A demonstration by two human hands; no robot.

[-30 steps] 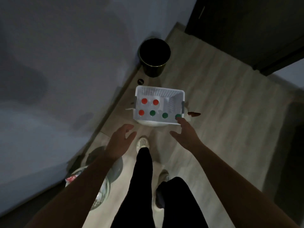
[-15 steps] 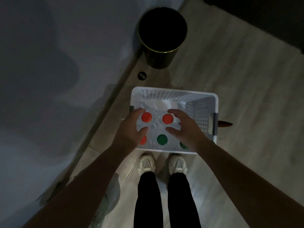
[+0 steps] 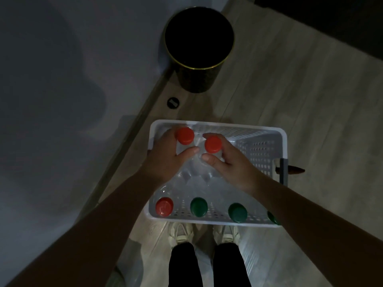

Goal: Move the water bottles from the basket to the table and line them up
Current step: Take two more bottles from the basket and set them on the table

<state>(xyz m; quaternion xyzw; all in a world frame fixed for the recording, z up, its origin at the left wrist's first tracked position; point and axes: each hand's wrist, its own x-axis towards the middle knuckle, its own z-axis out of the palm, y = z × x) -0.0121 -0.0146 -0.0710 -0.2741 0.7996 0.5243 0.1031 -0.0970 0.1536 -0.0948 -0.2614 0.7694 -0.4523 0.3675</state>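
Observation:
A white perforated basket (image 3: 267,139) stands on the wooden floor in front of my feet. My left hand (image 3: 165,160) grips the neck of a clear bottle with a red cap (image 3: 185,136) at the basket's far left. My right hand (image 3: 230,162) grips the bottle beside it, also red-capped (image 3: 213,144). Along the near wall stand one more red-capped bottle (image 3: 164,206) and green-capped bottles (image 3: 199,206) (image 3: 237,212); another green cap (image 3: 273,218) is partly hidden by my right forearm. No table is in view.
A black round bin (image 3: 199,48) stands beyond the basket against the grey wall (image 3: 62,79) on the left. A small black disc (image 3: 172,102) lies on the floor strip. A dark brown object (image 3: 294,170) pokes out right of the basket. My shoes (image 3: 182,233) touch the basket's near side.
I have stepped up to the basket and bent closer. Both hands went from open above the basket to closed around the necks of the two far red-capped bottles.

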